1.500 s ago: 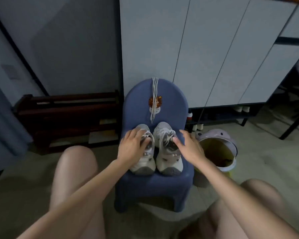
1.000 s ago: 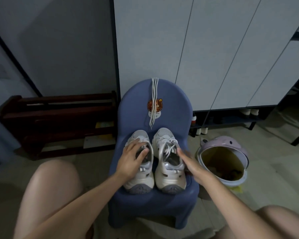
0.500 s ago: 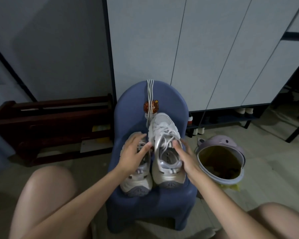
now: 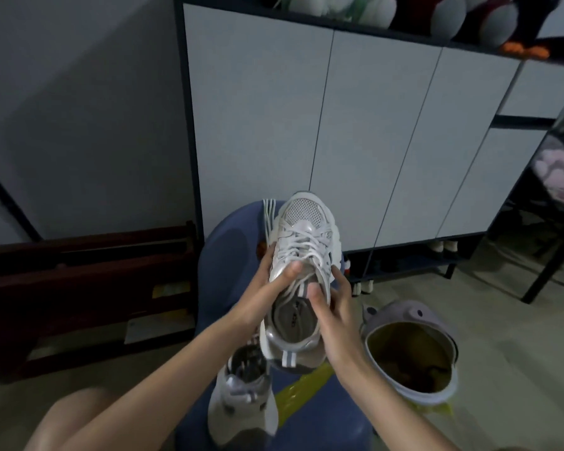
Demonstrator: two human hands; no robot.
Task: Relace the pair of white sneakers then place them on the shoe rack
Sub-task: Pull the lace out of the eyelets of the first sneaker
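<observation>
Pale cabinet doors (image 4: 372, 141) back the raised sneaker (image 4: 302, 255), toe pointing away; left hand (image 4: 258, 297) and right hand (image 4: 332, 307) clasp its sides, thumbs nearest the laces (image 4: 302, 247).

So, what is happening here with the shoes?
A person holds one white sneaker up in the air with both hands: the left hand grips its side, the right hand grips the other side near the opening. This sneaker has laces in it. The other sneaker lies on the blue chair below. A loose lace hangs over the chair back. The dark shoe rack stands at left.
</observation>
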